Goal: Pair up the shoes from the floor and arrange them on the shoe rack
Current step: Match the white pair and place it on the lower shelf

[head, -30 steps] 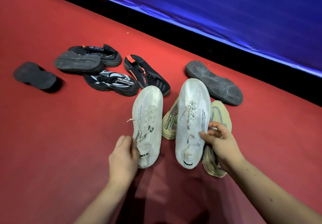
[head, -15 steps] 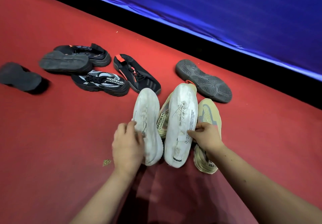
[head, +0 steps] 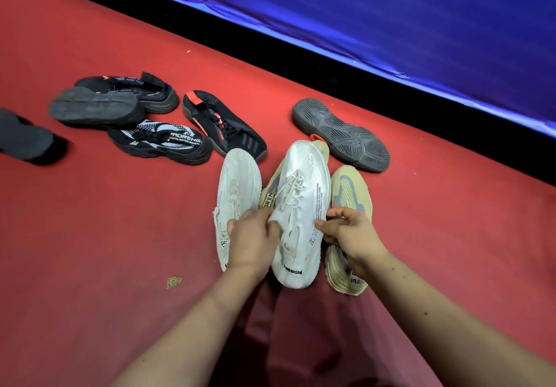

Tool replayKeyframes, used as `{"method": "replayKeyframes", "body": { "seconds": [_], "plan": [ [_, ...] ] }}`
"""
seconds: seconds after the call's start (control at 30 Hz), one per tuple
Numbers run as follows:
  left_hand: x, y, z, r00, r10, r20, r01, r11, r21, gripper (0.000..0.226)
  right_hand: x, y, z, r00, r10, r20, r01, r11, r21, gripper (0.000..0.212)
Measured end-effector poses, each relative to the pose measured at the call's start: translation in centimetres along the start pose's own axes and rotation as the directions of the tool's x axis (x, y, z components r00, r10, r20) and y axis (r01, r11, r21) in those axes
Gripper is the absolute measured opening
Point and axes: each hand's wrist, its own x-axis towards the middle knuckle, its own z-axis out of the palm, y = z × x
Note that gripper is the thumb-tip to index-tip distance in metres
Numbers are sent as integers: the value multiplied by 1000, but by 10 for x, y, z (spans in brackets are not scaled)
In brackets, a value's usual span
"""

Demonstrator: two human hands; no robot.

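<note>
Two white sneakers lie side by side on the red floor in front of me. My left hand (head: 252, 240) grips the left white sneaker (head: 237, 182) at its opening. My right hand (head: 350, 236) holds the right white sneaker (head: 304, 200) by its outer side. Under and beside them lie two beige sneakers: one (head: 349, 194) to the right, one (head: 268, 198) mostly hidden between the white pair. No shoe rack is in view.
Several dark shoes lie farther back: a black-and-white knit one (head: 162, 141), a black one with orange trim (head: 224, 126), an upturned grey sole (head: 340, 133), two stacked dark shoes (head: 114, 100), another (head: 21, 138) at the left edge. A blue wall (head: 391, 10) runs behind.
Both hands have brought the two white sneakers closer together. My left hand has moved from the shoe's heel onto its opening.
</note>
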Motion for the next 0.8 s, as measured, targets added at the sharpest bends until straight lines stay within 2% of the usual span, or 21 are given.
{"method": "replayKeyframes", "body": {
  "seconds": [0.07, 0.17, 0.2, 0.27, 0.37, 0.5, 0.63, 0.73, 0.8],
  "plan": [
    [1, -1, -4, 987, -150, 57, 161, 922, -353, 20, 0, 0, -2, 1000, 11, 6, -11, 999, 45, 27],
    [5, 4, -13, 933, -292, 209, 350, 604, -717, 18, 0, -5, -4, 998, 10, 54, -18, 988, 153, 30],
    [6, 6, -16, 917, -307, 253, 382, 502, -776, 18, 0, -7, -4, 997, 2, 72, -14, 984, 176, 29],
    [9, 7, -23, 897, -303, 320, 420, 362, -832, 19, 0, -13, -3, 995, -17, 101, -2, 982, 190, 23],
    [14, 1, -29, 875, -290, 389, 466, 279, -840, 21, 0, -22, -2, 992, -24, 124, -2, 980, 200, 22],
    [21, -7, -30, 849, -328, 414, 505, 274, -819, 22, -3, -25, 0, 990, -20, 138, -6, 982, 188, 25],
    [22, -8, -33, 858, -240, 453, 510, 307, -803, 26, -2, -24, -1, 993, -21, 117, -1, 984, 179, 18],
    [20, -3, -48, 910, -109, 400, 401, 480, -780, 33, -1, -22, -5, 996, -10, 85, -3, 988, 155, 13],
    [20, -13, -59, 969, -131, 209, 241, 689, -684, 39, -1, -19, -8, 998, 12, 63, -18, 995, 102, 8]
  ]
}}
